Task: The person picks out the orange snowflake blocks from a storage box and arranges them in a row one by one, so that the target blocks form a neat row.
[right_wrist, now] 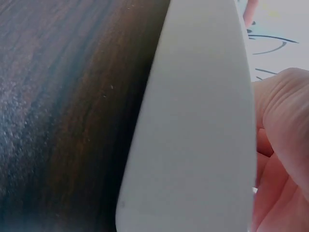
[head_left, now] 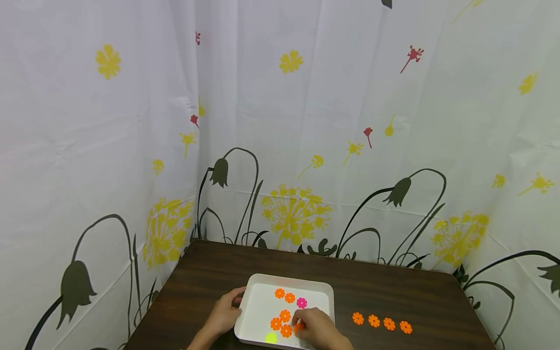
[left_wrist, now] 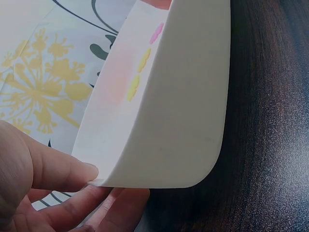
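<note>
A shallow white tray [head_left: 262, 287] lies on the dark table with several orange flower-shaped discs [head_left: 285, 316], a pink one [head_left: 302, 303] and a yellow one [head_left: 271, 337] inside. At its left side my left hand [head_left: 225, 311] grips the rim; the left wrist view shows the thumb over the rim and the other fingers outside the tray wall [left_wrist: 178, 106]. My right hand [head_left: 317, 326] reaches into the right part of the tray, its curled fingertips at an orange disc that they partly cover. In the right wrist view, the tray wall [right_wrist: 193, 125] hides those fingertips.
Several orange flower-shaped discs [head_left: 374, 321] form a row on the dark wooden table [head_left: 372, 282], right of the tray. A white curtain [head_left: 245, 97] printed with flowers hangs behind the table and along its sides.
</note>
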Available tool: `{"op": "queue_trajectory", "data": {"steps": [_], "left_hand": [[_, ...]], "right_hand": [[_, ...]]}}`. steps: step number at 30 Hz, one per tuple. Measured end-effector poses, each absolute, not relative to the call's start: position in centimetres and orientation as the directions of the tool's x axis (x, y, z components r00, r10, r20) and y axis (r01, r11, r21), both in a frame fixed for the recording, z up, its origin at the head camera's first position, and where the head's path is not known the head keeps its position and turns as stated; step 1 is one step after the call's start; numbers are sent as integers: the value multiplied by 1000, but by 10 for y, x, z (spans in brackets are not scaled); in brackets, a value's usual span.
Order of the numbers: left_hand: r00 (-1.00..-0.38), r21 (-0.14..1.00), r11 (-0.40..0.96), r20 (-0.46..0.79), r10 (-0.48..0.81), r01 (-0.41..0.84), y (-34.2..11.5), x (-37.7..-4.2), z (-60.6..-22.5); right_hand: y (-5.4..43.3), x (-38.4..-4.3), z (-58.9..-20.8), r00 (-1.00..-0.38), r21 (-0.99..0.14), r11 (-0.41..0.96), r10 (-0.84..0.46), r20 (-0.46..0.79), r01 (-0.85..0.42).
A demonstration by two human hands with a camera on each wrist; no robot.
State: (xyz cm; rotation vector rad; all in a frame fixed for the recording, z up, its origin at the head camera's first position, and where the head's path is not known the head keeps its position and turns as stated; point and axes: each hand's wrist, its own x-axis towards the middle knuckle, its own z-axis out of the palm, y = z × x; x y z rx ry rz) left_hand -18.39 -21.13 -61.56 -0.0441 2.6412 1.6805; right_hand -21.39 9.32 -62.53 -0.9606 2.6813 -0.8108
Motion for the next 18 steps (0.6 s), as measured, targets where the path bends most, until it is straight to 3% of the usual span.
{"op": "queue_trajectory", "data": {"steps": [18], "left_hand": [[-999,900,435,-29,-29,-39,-210,-183,-615]], "right_hand": [[129,-216,-601,-865,-691,621,-501,12,-369]]}}
